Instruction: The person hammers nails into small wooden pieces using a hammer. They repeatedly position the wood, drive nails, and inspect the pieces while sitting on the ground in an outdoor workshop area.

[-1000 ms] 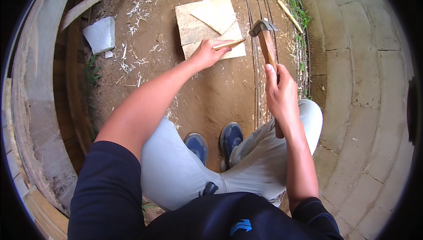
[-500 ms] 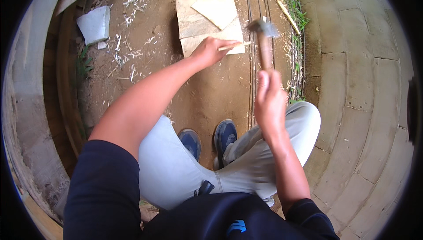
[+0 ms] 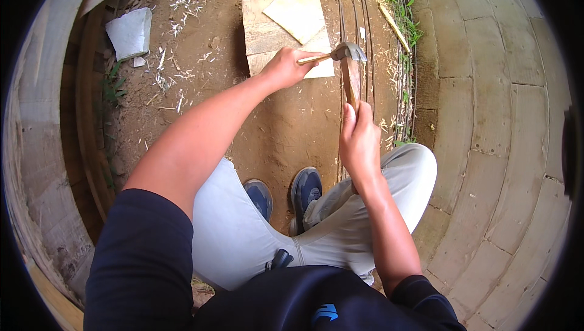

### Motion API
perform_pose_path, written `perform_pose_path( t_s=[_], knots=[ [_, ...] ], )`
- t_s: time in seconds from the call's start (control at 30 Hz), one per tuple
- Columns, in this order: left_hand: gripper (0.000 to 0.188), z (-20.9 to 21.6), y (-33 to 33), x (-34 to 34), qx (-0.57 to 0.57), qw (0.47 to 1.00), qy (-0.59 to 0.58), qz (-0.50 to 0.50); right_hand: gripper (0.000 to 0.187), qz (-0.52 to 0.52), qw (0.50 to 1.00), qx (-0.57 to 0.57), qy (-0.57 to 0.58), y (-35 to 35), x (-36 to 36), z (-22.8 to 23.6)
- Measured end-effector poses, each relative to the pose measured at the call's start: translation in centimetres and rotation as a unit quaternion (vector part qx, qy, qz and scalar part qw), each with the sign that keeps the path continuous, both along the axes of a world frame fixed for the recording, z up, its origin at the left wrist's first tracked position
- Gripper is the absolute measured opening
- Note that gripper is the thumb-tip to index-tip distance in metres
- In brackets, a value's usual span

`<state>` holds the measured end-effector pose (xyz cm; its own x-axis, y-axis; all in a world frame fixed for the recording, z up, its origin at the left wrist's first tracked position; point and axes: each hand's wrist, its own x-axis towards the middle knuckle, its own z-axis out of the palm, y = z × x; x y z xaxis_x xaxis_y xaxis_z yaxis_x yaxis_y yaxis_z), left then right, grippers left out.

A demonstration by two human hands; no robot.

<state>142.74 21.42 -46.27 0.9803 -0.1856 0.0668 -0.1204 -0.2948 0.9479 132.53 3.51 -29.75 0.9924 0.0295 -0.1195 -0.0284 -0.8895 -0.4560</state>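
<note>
My left hand is closed around a thin pale stick, seemingly wood, above the near edge of a square wooden board. The stick points to the right, and in this view its tip meets the head of a claw hammer. Lower down, my right hand grips the hammer's wooden handle, thumb along it. On the board lies a flat, pale, angular wood piece, set askew toward the far side. The stick's other end is hidden in my left fingers.
Long thin dark rods or cables run along the dirt right of the board. Beyond them are grass and a paved brick surface. A whitish stone slab and wood shavings lie left. A timber beam borders the far left.
The hammer has swung left and slightly down, its head coming up against the stick's tip. My left hand still holds the stick in nearly the same place.
</note>
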Motion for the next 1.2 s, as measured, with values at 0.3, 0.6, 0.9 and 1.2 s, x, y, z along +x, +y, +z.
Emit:
perform_pose_path(
  t_s=[0.3, 0.6, 0.9, 1.2],
  knots=[
    [0.031, 0.7, 0.3, -0.2, 0.017, 1.0, 0.023, 0.009, 0.016, -0.005, 0.994, 0.049, -0.098, 0.3, -0.5, 0.0],
    [0.032, 0.1, 0.7, -0.3, 0.011, 0.999, 0.015, 0.027, 0.016, -0.006, 0.987, 0.102, -0.124, 1.7, -0.1, 1.6],
    [0.032, 0.8, 1.0, -0.1, 0.011, 0.998, 0.068, 0.016, 0.022, -0.053, 0.982, 0.118, -0.136, 1.7, 0.6, 2.7],
    [0.033, 0.8, 0.8, -0.3, 0.015, 0.997, 0.067, 0.018, 0.017, -0.043, 0.986, 0.094, -0.13, 0.9, 0.9, 1.5]
  ],
)
